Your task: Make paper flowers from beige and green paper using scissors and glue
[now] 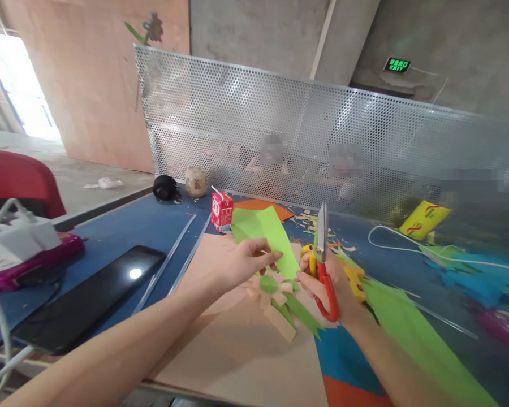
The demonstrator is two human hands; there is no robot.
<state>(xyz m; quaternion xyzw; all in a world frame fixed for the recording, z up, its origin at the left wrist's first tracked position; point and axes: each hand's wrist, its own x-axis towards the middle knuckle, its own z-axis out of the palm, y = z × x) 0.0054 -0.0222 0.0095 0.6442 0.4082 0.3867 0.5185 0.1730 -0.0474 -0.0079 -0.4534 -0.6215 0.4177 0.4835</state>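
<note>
My left hand is closed, thumb and fingertips pinching the edge of a light green sheet of paper. In my right hand is a pair of scissors with red and yellow handles, the blades pointing up and seemingly together. Fingertips of that hand also touch the lower right corner of the green sheet. Below both hands, small cream and green cut pieces form a flower shape on a large beige sheet. A green strip with a notched end lies beside them. My hands hide part of the green sheet.
A red drink carton with a straw stands behind the sheets. At left lie a black phone and a purple power strip. A yellow glue gun, paper scraps and a yellow packet are at right. A perforated metal screen bounds the back.
</note>
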